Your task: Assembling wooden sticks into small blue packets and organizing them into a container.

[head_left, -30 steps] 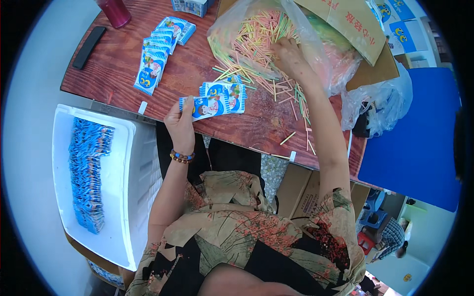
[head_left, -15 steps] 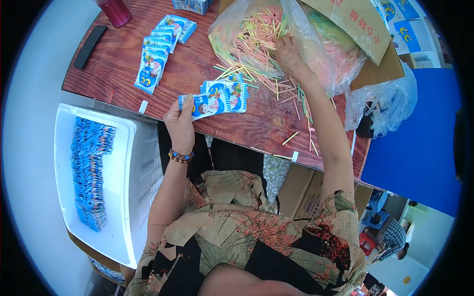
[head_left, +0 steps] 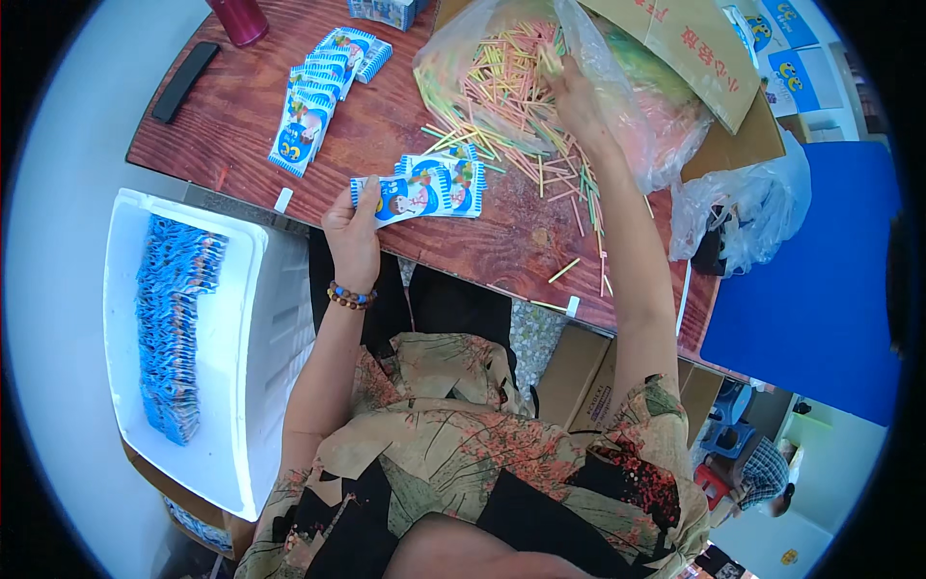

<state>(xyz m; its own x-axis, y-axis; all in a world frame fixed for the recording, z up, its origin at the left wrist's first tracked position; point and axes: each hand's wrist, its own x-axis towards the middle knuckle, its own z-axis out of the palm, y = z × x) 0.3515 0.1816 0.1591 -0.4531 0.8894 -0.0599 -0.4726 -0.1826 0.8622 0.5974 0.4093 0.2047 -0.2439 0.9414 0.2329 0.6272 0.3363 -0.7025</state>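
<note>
one flat, blue-white packet (head_left: 409, 202) pinched in left hand (head_left: 351, 234), slim pastel sticks (head_left: 506, 72) by curled right hand (head_left: 581, 108), grip unclear

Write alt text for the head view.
A left hand holds a blue-and-white packet at a table's edge; the right hand reaches into an open plastic bag of coloured sticks. More packets lie on the table and in a white bin.

Left hand (head_left: 352, 230): bare tabletop (head_left: 391, 116) ahead of grip, open lane between packet row (head_left: 301, 130) ahead-left and plastic bag (head_left: 436, 82) ahead-right. Pinched packet (head_left: 409, 199) and overlapping packets (head_left: 466, 183) block immediate right. Farther right, small bare patch, then right forearm (head_left: 632, 241) as barrier. Right hand (head_left: 579, 104): bag film close on right, carton flap (head_left: 709, 72) beyond; loose sticks (head_left: 545, 177) clutter near side.
</note>
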